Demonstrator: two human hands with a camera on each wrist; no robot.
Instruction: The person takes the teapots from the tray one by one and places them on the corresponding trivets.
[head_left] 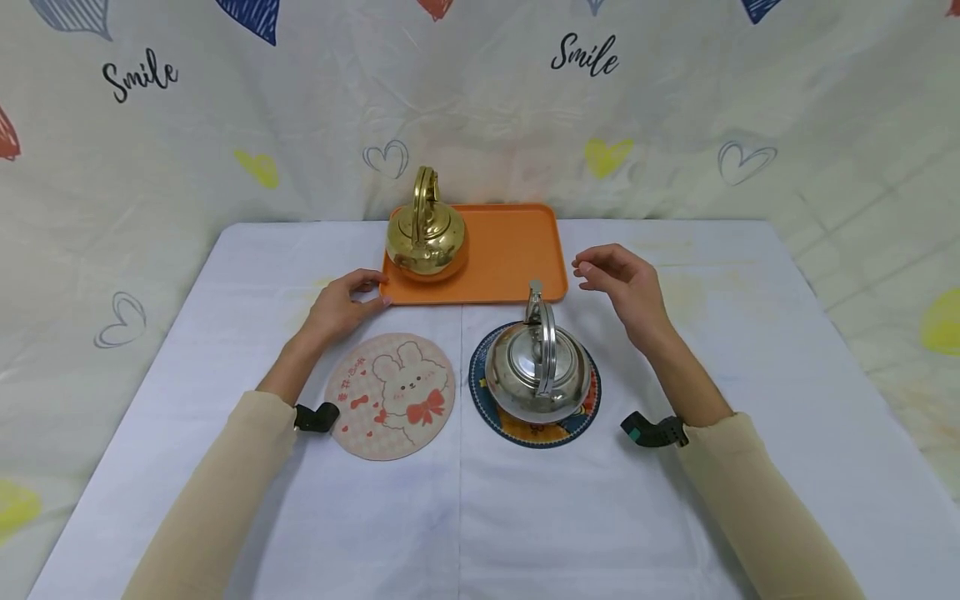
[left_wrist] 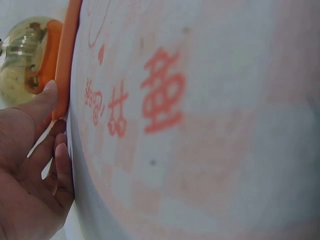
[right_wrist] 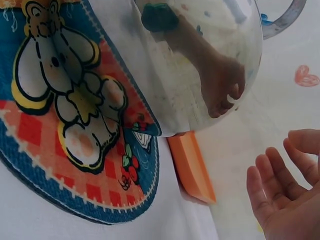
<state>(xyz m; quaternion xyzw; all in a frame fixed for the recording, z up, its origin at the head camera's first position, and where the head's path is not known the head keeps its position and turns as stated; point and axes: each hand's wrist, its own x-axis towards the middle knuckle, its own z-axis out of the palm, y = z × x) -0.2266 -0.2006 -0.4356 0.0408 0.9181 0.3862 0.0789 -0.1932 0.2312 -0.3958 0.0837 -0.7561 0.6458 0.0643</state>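
Note:
An orange tray (head_left: 510, 250) lies at the back of the table. At its front left corner my left hand (head_left: 347, 307) pinches the rim, with the thumb (left_wrist: 49, 95) against the orange edge in the left wrist view. Right of the tray, my right hand (head_left: 624, 287) hovers apart from it, fingers loosely bent around nothing. A gold kettle (head_left: 427, 237) stands on the tray's left part. In front of the tray a silver kettle (head_left: 517, 387) rests on a round blue patterned mat (head_left: 487, 407); its shiny side (right_wrist: 225, 40) mirrors the right hand.
Left of the silver kettle lies a round pink rabbit mat (head_left: 360, 433), below my left hand. A white cloth (head_left: 420, 525) covers the table. Behind the table hangs a pale curtain (head_left: 495, 108) with hearts and lettering.

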